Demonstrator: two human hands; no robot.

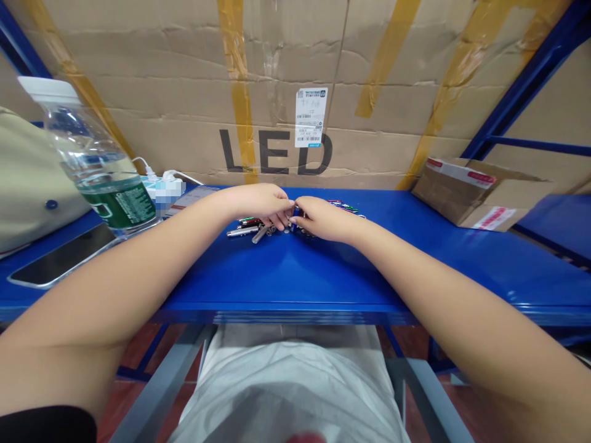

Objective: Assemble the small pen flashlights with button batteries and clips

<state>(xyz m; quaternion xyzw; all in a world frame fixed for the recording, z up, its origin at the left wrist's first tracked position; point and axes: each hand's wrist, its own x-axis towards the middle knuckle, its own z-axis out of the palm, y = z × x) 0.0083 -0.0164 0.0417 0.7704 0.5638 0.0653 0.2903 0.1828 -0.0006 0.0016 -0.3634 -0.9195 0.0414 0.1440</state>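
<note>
Above the blue tabletop (286, 280), my left hand (264, 204) and my right hand (319, 218) meet at the fingertips. My right hand is closed, pinching a small blue metal tube (296, 212) that looks like a keychain penlight. The fingers of my left hand are drawn together against its near side; what they grip is hidden. Under and beside my left hand lie several slim tubes, among them a silver penlight (242, 232) and a grey one (260, 234), with small metal rings. More coloured tubes (341, 205) lie behind my right hand, partly covered by it.
A water bottle (122, 197) stands at the left beside a phone (64, 255), with a white power strip (161, 184) behind. An open cardboard box (466, 194) sits at the right. A large carton (184, 123) marked LED walls off the back; blue posts (521, 80) frame the table.
</note>
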